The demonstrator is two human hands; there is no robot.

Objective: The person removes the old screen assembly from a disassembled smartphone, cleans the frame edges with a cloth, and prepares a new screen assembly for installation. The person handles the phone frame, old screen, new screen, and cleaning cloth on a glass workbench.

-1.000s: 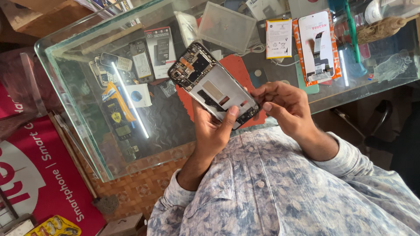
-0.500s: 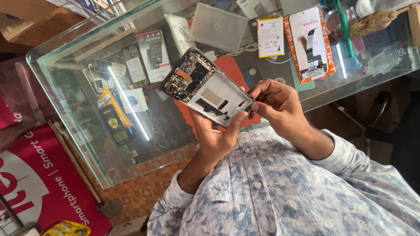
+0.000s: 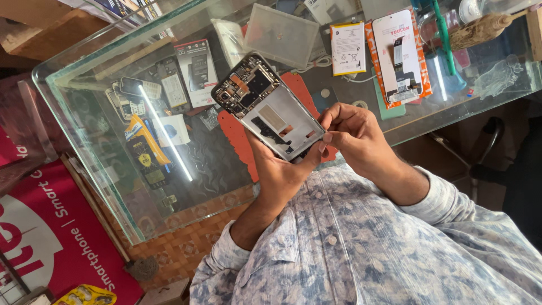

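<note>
My left hand (image 3: 280,171) grips an opened smartphone (image 3: 265,107) from underneath, with its back cover off, the circuit board at the far end and the bare silver frame facing me. My right hand (image 3: 351,135) pinches the phone's near right corner with its fingertips. Both hands hold the phone above a red work mat (image 3: 237,135) on a glass counter (image 3: 84,141).
On the counter lie a white battery (image 3: 347,48), a replacement screen with a flex cable on an orange pack (image 3: 400,53), a clear plastic lid (image 3: 281,35) and a wooden-handled tool (image 3: 480,25). Old phones and boxed parts (image 3: 141,96) show under the glass. A red banner (image 3: 51,231) stands at left.
The view has shifted slightly. The phone stays in both hands, and my right fingers have moved along its near corner.
</note>
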